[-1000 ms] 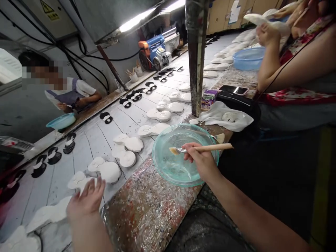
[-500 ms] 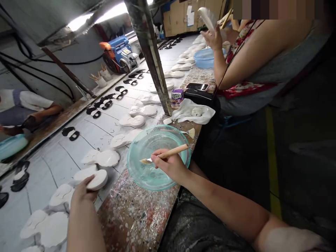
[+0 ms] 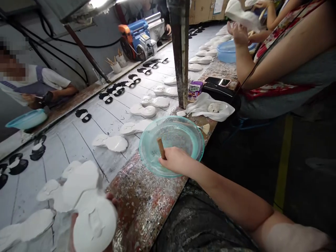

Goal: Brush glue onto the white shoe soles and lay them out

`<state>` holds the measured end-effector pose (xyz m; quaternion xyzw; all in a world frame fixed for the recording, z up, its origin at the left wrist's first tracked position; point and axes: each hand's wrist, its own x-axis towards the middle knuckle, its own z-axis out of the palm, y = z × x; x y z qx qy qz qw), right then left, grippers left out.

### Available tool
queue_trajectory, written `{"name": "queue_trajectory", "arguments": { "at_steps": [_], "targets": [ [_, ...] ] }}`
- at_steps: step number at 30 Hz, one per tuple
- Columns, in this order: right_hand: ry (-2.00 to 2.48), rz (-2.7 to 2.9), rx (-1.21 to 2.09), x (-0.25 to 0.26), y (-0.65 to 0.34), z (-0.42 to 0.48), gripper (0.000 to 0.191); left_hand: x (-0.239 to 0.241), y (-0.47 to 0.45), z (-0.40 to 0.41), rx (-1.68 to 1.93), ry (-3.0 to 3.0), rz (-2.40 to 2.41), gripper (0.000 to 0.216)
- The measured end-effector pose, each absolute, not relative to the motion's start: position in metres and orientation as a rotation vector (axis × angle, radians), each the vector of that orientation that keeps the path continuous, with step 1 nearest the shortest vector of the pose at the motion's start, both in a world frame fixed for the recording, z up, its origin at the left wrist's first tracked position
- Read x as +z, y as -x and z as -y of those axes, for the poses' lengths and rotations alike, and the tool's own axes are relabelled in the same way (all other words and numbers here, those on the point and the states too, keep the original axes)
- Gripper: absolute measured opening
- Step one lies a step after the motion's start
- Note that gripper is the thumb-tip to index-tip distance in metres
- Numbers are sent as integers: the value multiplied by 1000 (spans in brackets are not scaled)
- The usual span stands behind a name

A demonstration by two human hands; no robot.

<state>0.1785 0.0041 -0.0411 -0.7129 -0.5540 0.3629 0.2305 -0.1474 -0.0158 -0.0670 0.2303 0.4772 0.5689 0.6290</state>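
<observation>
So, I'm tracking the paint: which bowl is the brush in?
The clear green bowl at the right hand, which holds the brush in it; the blue bowl and far teal bowl sit by other people.

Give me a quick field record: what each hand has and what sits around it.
left hand: holds a white moulded piece above the belt's near edge
right hand: grips a brush, wooden handle pointing up, bristles hidden
green bowl: under the right hand, on the speckled bench
belt: white pieces on the near side, black pieces on the far side
by the post: white cloth, purple carton, phone
co-worker's hand: holds another white piece above a blue basin
</observation>
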Motion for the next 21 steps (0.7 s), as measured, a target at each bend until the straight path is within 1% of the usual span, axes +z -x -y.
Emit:
{"name": "queue_trajectory", "arguments": {
  "at_steps": [1, 3, 6, 8, 10, 14, 17, 19, 21],
  "targets": [
    [1971, 1548, 999, -40, -178, -3, 15, -61, 134, 19, 1294, -590, -1083, 49],
    [1997, 1544, 965, -33, -179, -1, 18, -52, 110, 24, 1232, -586, -1053, 50],
    [2018, 1470, 878, -19, -184, 3, 25, -44, 82, 27, 1182, -361, -1099, 56],
    [1982, 1444, 896, -12, -188, 5, 23, -39, 63, 27, 1256, -273, -1168, 56],
    [1905, 1435, 998, -9, -191, 6, 21, -33, 44, 27, 1397, -305, -1206, 50],
    [1660, 1379, 1182, -9, -188, 25, 19, -26, 18, 29, 1508, -362, -1224, 41],
    [1310, 1292, 1231, -7, -177, 54, 19, -23, 12, 30, 1497, -348, -1207, 42],
    [1073, 1279, 1112, -6, -169, 72, 15, -20, 12, 31, 1451, -320, -1201, 45],
    [940, 1325, 948, -6, -159, 83, 11, -16, 12, 32, 1414, -309, -1195, 46]
  ]
}}
